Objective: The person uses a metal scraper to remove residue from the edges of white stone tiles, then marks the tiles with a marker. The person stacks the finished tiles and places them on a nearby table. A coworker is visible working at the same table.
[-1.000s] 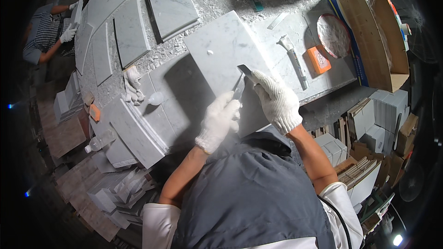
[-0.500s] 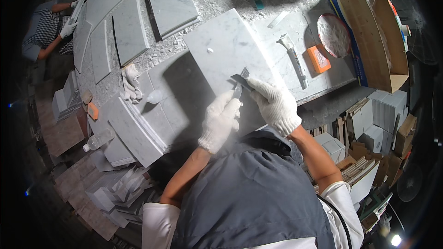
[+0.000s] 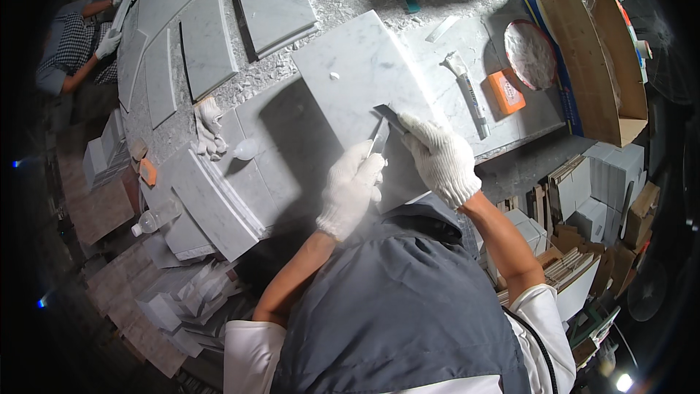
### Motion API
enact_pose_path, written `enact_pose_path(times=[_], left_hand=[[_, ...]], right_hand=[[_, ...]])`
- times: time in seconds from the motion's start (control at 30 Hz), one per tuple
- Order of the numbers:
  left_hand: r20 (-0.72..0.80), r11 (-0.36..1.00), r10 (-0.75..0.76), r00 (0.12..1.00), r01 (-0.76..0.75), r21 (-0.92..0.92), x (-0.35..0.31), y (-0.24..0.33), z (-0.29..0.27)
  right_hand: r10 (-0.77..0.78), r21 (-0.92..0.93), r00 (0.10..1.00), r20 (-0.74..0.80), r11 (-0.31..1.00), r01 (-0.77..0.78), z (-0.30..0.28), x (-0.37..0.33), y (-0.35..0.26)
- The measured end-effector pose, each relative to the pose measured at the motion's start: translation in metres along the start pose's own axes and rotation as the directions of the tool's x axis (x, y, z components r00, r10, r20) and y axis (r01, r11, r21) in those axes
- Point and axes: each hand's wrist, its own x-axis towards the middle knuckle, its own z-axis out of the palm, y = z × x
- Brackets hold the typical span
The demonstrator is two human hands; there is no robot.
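Note:
A white knit glove covers my left hand (image 3: 351, 184), which is closed around a flat metal scraper (image 3: 380, 137), blade pointing up and away. My right hand (image 3: 441, 157), gloved likewise, grips a darker flat scraper (image 3: 389, 115). The two blades are close together; whether they touch I cannot tell. Both tools are over the near part of a pale grey-veined marble slab (image 3: 361, 55), which rests raised above the worktop. A small white dab (image 3: 334, 76) sits on the slab's far part.
Right of the slab lie a white tube (image 3: 467, 95), an orange box (image 3: 505, 91), a round tray of white paste (image 3: 516, 58) and a cardboard box (image 3: 583, 51). Loose gloves (image 3: 210, 128) and more slabs (image 3: 204, 44) lie leftward. A co-worker (image 3: 76, 47) handles a piece at far left.
The right hand's scraper has turned, so its broad face no longer shows. The left hand's blade now shows more plainly beside it. Both hands stay in nearly the same place.

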Motion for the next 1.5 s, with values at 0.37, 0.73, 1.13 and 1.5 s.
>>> enact_pose_path(times=[0.37,0.73,1.13,1.5], left_hand=[[0.016,1.0,-0.021,1.0,0.021,-0.008,0.0,0.002,-0.001],[0.045,0.998,-0.044,0.998,0.046,-0.034,0.002,0.005,-0.003],[0.028,0.996,-0.048,0.998,0.05,-0.067,0.001,0.004,-0.003],[0.014,0.994,-0.064,0.998,0.065,-0.092,0.003,0.005,-0.002]], right_hand=[[0.083,-0.033,0.994,0.072,0.996,-0.081,-0.008,0.007,-0.007],[0.063,-0.09,0.998,-0.002,0.994,-0.063,-0.007,0.01,-0.005],[0.036,-0.148,0.999,0.031,0.989,-0.032,-0.007,0.007,-0.007],[0.117,-0.16,0.987,0.114,0.982,-0.098,-0.008,0.004,-0.005]])
